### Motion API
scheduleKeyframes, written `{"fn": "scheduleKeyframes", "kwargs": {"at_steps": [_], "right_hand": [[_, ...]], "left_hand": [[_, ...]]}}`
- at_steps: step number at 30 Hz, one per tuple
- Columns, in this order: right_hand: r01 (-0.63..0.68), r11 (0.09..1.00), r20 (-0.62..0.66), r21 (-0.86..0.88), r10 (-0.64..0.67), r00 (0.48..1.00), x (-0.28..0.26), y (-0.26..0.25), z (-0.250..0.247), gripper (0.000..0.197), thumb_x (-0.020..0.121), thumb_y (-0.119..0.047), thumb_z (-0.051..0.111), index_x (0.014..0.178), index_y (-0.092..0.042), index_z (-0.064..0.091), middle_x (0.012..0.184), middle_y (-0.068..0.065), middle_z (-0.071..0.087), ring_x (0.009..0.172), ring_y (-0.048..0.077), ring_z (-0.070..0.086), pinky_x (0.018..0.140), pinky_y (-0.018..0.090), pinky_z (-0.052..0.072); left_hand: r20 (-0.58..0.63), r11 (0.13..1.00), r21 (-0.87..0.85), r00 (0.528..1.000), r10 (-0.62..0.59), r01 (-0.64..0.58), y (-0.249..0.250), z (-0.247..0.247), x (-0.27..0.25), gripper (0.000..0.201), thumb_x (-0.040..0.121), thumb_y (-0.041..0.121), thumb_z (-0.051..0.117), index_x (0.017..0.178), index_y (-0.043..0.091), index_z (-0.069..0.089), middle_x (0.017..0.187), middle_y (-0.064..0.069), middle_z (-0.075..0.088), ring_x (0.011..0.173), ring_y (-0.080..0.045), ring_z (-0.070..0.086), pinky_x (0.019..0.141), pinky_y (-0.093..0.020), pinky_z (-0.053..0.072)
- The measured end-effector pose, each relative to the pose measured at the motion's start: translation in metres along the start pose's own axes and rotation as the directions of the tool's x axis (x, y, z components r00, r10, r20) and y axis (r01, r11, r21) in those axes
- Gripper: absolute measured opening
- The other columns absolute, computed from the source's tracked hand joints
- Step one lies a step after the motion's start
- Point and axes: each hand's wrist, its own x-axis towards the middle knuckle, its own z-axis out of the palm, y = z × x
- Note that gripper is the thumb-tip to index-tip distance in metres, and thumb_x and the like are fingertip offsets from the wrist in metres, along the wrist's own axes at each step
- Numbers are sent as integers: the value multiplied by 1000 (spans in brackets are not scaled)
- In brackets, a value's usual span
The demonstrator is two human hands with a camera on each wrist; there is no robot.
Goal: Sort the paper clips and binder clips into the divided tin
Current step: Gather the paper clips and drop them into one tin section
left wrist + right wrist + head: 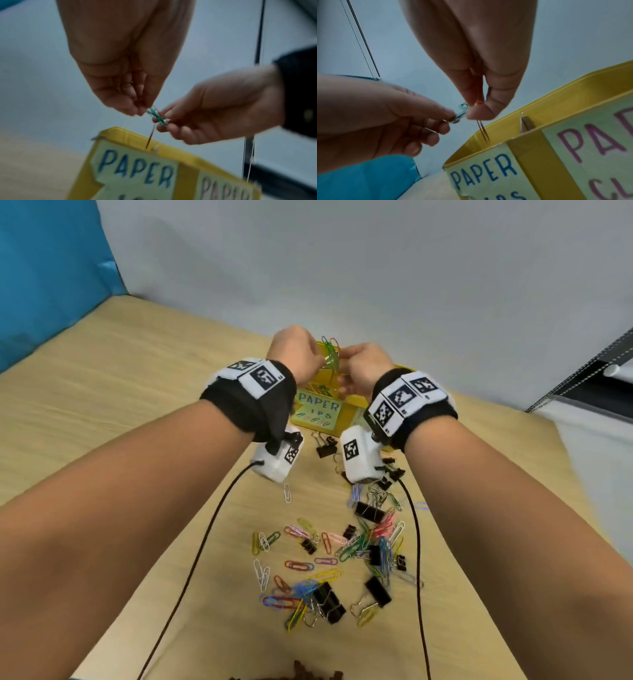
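Both hands hover above the yellow divided tin, pulling at a tangle of green and red paper clips. My left hand pinches the green clips' left end. My right hand pinches the other end, and a red clip hangs from it over the left compartment, which bears a blue "PAPER CLIPS" label. A divider splits the tin. A loose pile of coloured paper clips and black binder clips lies on the wooden table nearer me.
Black cables run from both wrist cameras back across the table. A grey wall stands close behind the tin. Blue fabric hangs at the far left, and a dark-framed object sits at the right edge.
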Motion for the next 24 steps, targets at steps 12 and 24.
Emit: {"fn": "scheduleKeyframes", "kwargs": {"at_steps": [12,24], "right_hand": [[101,700,437,-706,319,841,-111,96,-10,5,84,-9,60,85,-10,65,65,8,62,48,16,54,52,27,51],[242,660,283,-711,-46,958,-134,107,27,17,84,-7,60,99,-10,68,100,8,65,92,23,62,74,27,50]], "left_hand": [[661,918,263,748,53,-297,-75,31,-111,37,85,6,53,119,19,60,123,-2,58,109,-18,54,92,-26,44],[627,904,219,763,160,-368,-91,33,-174,40,79,34,68,117,26,59,96,5,53,91,-13,53,83,-30,47]]}}
